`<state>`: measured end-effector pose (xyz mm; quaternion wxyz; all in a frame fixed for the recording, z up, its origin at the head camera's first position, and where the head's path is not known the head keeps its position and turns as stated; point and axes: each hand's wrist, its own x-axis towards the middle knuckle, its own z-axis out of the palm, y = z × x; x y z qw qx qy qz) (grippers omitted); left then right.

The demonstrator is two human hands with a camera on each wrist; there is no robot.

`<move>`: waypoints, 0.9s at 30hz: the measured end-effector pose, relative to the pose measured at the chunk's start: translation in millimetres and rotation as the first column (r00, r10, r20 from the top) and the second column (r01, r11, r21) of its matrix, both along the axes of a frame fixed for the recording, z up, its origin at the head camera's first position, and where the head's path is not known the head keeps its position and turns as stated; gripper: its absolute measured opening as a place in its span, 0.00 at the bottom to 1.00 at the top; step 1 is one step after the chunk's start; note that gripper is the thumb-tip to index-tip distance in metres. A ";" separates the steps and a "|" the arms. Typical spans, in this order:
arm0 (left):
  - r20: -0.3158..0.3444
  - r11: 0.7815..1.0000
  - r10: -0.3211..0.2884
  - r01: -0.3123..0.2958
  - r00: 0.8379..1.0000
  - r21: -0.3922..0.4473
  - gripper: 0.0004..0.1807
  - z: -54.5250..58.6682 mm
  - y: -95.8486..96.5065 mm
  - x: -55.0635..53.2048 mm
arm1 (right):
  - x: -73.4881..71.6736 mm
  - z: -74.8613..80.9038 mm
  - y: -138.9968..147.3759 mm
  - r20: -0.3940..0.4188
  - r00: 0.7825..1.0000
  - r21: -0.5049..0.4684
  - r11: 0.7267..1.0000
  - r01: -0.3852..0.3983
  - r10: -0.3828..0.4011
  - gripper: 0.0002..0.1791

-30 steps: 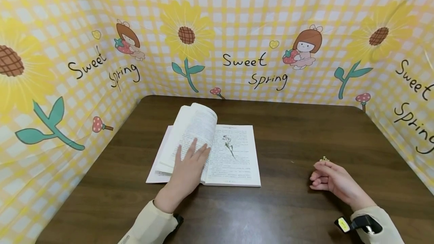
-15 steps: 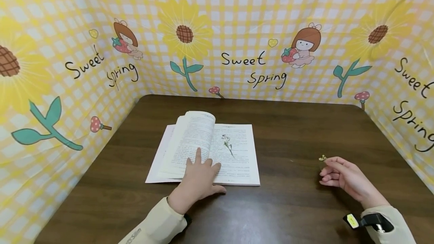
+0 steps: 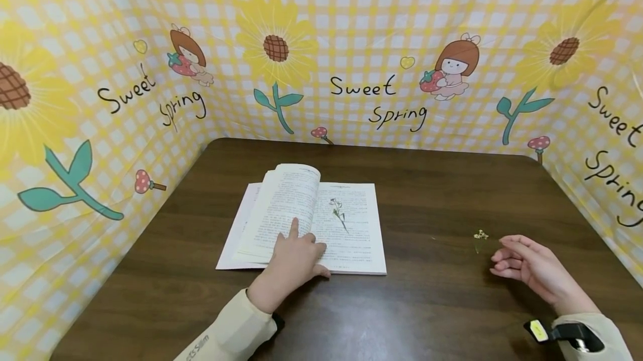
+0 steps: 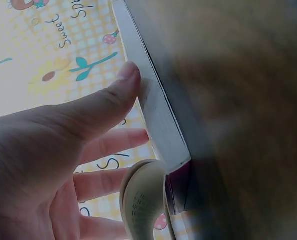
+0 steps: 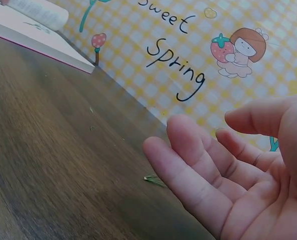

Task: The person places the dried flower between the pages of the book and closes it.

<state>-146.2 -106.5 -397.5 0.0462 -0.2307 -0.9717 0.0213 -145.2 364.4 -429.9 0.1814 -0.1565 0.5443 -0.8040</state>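
An open book (image 3: 359, 246) lies on the table, its left-hand pages (image 3: 281, 205) bowed up in a curve. On the right page is a dried flower stem (image 3: 339, 217). My left hand (image 3: 297, 258) rests with spread fingers on the lower part of the book near the gutter; in the left wrist view its thumb (image 4: 126, 82) is by the book's edge. A small sprig of pale yellow flowers (image 3: 480, 235) lies on the table at the right. Just right of it is my right hand (image 3: 532, 269), fingers loosely bent and holding nothing. Its fingers partly hide the green stem (image 5: 153, 180) in the right wrist view.
The dark wooden table (image 3: 427, 305) is bordered by a yellow checked cloth (image 3: 351, 32) at the back and both sides. Tiny bits of debris (image 5: 91, 110) lie on the wood between the book and the right hand.
My right hand has let go of the yellow flower sprig and drawn back to the right. The left hand slid down the book toward the near edge, and the raised pages have settled lower.
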 end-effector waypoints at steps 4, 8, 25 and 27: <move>0.005 1.000 -0.006 0.006 1.000 0.013 0.25 0.6 -1.5 -1.3 | 0.7 -0.6 1.8 0.000 1.000 -0.011 1.000 -0.001 0.001 0.22; -0.010 0.999 -0.042 0.042 0.999 0.029 0.21 -1.2 -3.5 -3.6 | 1.2 -1.6 1.9 -0.001 1.000 -0.017 1.000 -0.003 0.003 0.22; 0.018 0.620 0.071 -0.058 0.997 0.782 0.03 -10.5 -19.6 -3.0 | 2.5 -7.1 6.2 0.006 1.000 0.003 1.000 0.021 -0.021 0.22; 0.085 0.522 0.087 -0.118 0.993 0.844 0.03 -12.5 -23.2 -3.0 | 2.3 -7.9 6.6 0.010 1.000 -0.004 1.000 0.020 -0.020 0.22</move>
